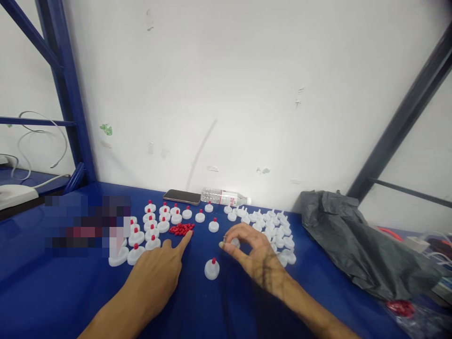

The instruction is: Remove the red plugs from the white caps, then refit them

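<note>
My left hand (155,270) points its index finger at a pile of small red tips (181,229), with the fingertip at the pile's right edge; the other fingers are curled under. Between the thumb and fingers of my right hand (249,249) is a white nozzle cap (235,243), partly hidden by the fingers. A white cap with a red tip (212,269) stands upright between my hands, nearer to me. Another red-tipped cap (213,226) stands farther back.
Several red-tipped white caps (153,242) stand in rows at left. Plain white nozzle caps (278,241) cluster at right. A phone (181,197) and a lying water bottle (226,197) are by the wall. A dark plastic bag (363,245) covers the right side of the blue table (197,310).
</note>
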Tool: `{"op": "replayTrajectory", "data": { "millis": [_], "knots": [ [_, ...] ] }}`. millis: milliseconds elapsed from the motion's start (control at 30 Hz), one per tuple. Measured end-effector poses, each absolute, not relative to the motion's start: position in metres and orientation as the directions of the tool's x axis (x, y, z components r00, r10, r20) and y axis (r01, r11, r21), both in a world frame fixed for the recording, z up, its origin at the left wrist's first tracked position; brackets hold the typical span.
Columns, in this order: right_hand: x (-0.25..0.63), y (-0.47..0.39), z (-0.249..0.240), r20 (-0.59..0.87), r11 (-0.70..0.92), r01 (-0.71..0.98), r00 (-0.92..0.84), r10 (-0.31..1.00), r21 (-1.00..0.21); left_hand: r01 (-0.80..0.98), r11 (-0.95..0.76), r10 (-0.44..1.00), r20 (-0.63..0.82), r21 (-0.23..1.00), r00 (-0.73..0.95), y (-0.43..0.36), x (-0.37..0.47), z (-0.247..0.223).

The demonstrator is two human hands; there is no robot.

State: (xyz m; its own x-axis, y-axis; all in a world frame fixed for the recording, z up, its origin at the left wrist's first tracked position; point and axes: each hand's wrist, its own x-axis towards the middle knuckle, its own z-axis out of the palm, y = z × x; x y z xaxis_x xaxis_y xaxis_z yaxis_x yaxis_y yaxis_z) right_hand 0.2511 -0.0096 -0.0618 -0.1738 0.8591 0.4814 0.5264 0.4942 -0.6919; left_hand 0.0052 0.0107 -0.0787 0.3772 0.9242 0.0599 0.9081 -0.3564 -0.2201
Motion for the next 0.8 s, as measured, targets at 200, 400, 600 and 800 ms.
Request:
{"op": "replayTrajectory", "data": {
  "millis": [200,400,600,800],
  "knots": [
    [0.252,-0.013,-0.065,0.53,0.592,0.646,-0.322,0.784,-0.482,0.898,-0.389,0.909,0.075,-0.205,0.41,0.018,0.004,-0.087],
    [0.253,-0.01,-0.072,0.557,0.61,0.691,-0.351,0.753,-0.388,0.878,-0.451,0.884,0.055,-0.164,0.464,0.011,0.01,-0.074],
    [0.28,0.003,-0.058,0.643,0.402,0.884,-0.166,0.748,-0.239,0.9,-0.381,0.903,0.122,-0.215,0.411,0.011,0.009,-0.073],
    [0.303,0.012,-0.061,0.531,0.027,0.999,-0.032,0.847,0.016,0.896,-0.355,0.919,0.078,-0.267,0.387,0.013,0.005,-0.079]
  ]
}}
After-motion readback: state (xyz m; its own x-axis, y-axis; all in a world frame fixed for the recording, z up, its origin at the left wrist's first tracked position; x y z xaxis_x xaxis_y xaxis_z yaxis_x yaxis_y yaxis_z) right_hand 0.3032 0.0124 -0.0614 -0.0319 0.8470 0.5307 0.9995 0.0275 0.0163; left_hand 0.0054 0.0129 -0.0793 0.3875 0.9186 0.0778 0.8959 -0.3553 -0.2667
